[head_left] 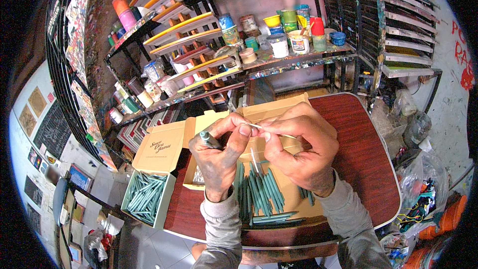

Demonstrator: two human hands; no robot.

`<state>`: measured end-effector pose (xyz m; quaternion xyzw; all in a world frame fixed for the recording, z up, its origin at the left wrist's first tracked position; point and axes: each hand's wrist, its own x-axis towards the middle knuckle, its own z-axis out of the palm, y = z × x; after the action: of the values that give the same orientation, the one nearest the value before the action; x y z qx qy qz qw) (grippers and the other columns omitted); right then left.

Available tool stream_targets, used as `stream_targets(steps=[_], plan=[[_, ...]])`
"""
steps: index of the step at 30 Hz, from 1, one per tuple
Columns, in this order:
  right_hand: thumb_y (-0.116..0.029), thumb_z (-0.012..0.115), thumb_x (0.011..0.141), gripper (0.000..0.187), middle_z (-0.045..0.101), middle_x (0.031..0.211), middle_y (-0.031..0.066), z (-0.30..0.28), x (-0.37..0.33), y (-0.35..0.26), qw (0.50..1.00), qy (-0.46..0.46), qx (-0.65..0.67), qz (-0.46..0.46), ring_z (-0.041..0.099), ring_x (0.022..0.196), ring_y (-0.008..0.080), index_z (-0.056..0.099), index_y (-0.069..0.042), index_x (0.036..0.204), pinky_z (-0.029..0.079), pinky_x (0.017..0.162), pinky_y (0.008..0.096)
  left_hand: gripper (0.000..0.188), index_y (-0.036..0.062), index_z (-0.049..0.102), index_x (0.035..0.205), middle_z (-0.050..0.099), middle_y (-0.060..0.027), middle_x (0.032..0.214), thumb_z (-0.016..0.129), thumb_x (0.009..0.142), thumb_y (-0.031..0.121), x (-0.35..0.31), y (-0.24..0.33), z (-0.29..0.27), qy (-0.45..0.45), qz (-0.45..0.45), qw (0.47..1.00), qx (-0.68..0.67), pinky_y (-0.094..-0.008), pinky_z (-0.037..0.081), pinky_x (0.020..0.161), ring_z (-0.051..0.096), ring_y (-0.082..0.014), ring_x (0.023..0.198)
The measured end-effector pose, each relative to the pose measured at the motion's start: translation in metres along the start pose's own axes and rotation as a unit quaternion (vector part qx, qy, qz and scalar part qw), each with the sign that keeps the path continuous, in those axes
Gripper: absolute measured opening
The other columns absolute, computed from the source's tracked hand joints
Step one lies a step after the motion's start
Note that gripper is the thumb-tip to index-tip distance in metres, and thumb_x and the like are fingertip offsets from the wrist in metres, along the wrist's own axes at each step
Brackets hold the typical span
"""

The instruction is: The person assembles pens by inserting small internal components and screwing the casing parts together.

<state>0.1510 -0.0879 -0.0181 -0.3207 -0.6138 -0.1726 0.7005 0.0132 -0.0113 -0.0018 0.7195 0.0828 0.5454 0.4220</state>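
Both hands meet above the table, pinching a thin pale stick [255,126] that looks like a pen refill. My left hand [219,162] holds its left end between thumb and forefinger. A teal pen piece [209,140] is also tucked in this hand, its tip pointing up. My right hand [306,142] is closed on the stick's other side with fingertips and thumb. Beneath the hands, a cardboard box [294,214] holds teal pens [264,192], most lying side by side and a few crosswise. My right hand partly hides that box.
Left on the dark red table [356,144], an open box [158,217] is full of teal pens. Beside it, a smaller box [191,179] holds thin white pieces. Behind stand a shelf [294,64] of paint pots and a rack [408,32] of frames. Plastic bags [423,169] lie at right.
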Motion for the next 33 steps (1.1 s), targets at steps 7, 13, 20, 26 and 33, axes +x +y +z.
stream_targets(steps=[7,13,20,26,33], plan=[[0.005,0.072,0.070,0.022,0.064,0.077,0.0112,0.0021,-0.0019,-0.0025,0.999,0.023,0.010,0.021,0.065,0.070,0.0234,0.066,-0.003,0.089,0.050,0.060,0.0315,0.015,-0.0035,0.063,0.076,0.065,-0.0062,0.075,0.065,0.087,0.007,0.0000,0.0071,0.0012,-0.003,-0.002,1.000,-0.009,-0.0259,0.048,0.070,0.059,-0.0116,0.073],[0.005,0.072,0.070,0.022,0.064,0.078,0.0115,0.0026,-0.0016,-0.0020,1.000,0.021,0.002,0.015,0.065,0.069,0.0232,0.065,-0.003,0.089,0.050,0.060,0.0316,0.014,-0.0038,0.064,0.077,0.066,-0.0062,0.075,0.065,0.086,0.007,0.0000,0.0051,-0.0008,-0.002,-0.017,1.000,-0.009,-0.0258,0.048,0.070,0.059,-0.0114,0.072],[0.006,0.071,0.071,0.023,0.065,0.080,0.0114,0.0002,-0.0008,-0.0028,1.000,0.007,0.013,0.021,0.065,0.070,0.0234,0.065,-0.003,0.091,0.051,0.061,0.0318,0.014,-0.0035,0.064,0.077,0.065,-0.0058,0.074,0.066,0.087,0.006,0.0002,0.0061,0.0003,0.004,-0.020,1.000,-0.010,-0.0251,0.047,0.068,0.059,-0.0110,0.072],[0.006,0.071,0.071,0.024,0.064,0.079,0.0108,-0.0010,-0.0004,-0.0012,1.000,-0.001,-0.001,0.009,0.065,0.069,0.0231,0.064,-0.003,0.091,0.050,0.061,0.0308,0.015,-0.0033,0.064,0.077,0.065,-0.0057,0.075,0.065,0.088,0.007,-0.0003,0.0025,-0.0001,-0.001,-0.011,1.000,-0.009,-0.0250,0.047,0.068,0.058,-0.0111,0.071],[0.005,0.072,0.071,0.022,0.064,0.078,0.0102,0.0027,-0.0021,0.0009,1.000,0.009,0.005,0.028,0.063,0.067,0.0223,0.065,-0.004,0.090,0.049,0.060,0.0308,0.015,-0.0035,0.064,0.078,0.065,-0.0050,0.075,0.065,0.088,0.007,0.0000,0.0020,-0.0012,0.000,-0.010,1.000,-0.018,-0.0246,0.046,0.068,0.058,-0.0105,0.073]])
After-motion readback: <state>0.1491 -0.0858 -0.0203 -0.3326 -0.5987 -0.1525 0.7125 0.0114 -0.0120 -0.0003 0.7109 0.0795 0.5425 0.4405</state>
